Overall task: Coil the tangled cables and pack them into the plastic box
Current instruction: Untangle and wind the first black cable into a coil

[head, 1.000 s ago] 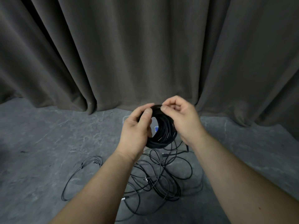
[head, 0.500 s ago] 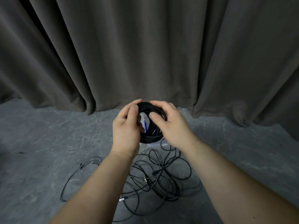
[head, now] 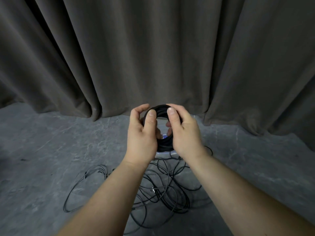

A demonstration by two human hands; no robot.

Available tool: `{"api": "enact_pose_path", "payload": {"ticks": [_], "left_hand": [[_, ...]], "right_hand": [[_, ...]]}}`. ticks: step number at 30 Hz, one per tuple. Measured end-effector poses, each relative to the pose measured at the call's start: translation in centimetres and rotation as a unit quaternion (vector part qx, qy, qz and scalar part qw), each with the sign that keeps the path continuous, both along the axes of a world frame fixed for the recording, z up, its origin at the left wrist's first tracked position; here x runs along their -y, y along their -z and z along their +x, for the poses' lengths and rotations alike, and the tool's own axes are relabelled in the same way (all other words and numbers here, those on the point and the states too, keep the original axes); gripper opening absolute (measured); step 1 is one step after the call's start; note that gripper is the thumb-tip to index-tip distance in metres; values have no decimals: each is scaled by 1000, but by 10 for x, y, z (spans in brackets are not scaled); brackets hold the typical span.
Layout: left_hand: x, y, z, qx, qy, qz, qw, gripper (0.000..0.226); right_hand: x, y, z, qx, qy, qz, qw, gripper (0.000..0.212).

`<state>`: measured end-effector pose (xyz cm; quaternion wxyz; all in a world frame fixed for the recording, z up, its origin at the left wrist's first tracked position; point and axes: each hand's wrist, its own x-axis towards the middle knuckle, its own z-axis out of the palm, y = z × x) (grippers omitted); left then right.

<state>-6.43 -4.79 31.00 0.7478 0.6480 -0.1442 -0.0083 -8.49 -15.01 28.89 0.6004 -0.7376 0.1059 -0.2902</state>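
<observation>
A black coiled cable [head: 161,110] forms a tight ring held up in front of me. My left hand [head: 142,133] grips its left side, thumb on the front. My right hand [head: 185,132] grips its right side, thumb pressed on the top. Behind and below the coil, a clear plastic box [head: 164,153] shows only as a rim and a bit of blue inside; my hands hide most of it. A tangle of thin black cables [head: 163,193] lies on the floor under my forearms.
A grey cable loop [head: 80,186] trails off to the left of the tangle. A dark curtain [head: 153,57] hangs just behind the box. The floor [head: 51,142] is grey stone-like surface.
Both hands have carried the coil up and forward, away from me, over the box. The ring has turned to face me more squarely, and my thumbs have shifted onto its front.
</observation>
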Motion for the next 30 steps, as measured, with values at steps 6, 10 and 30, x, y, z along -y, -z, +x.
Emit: {"api": "enact_pose_path", "payload": {"ticks": [6, 10, 30], "left_hand": [[4, -1, -1, -102, 12, -73, 992, 23], [1, 1, -3, -141, 71, -93, 983, 59], [-26, 5, 42, -144, -154, -166, 963, 24]], "right_hand": [[0, 0, 3, 9, 34, 26, 999, 37], [6, -3, 5, 13, 48, 47, 998, 24], [47, 15, -16, -245, -133, -128, 952, 21]]}}
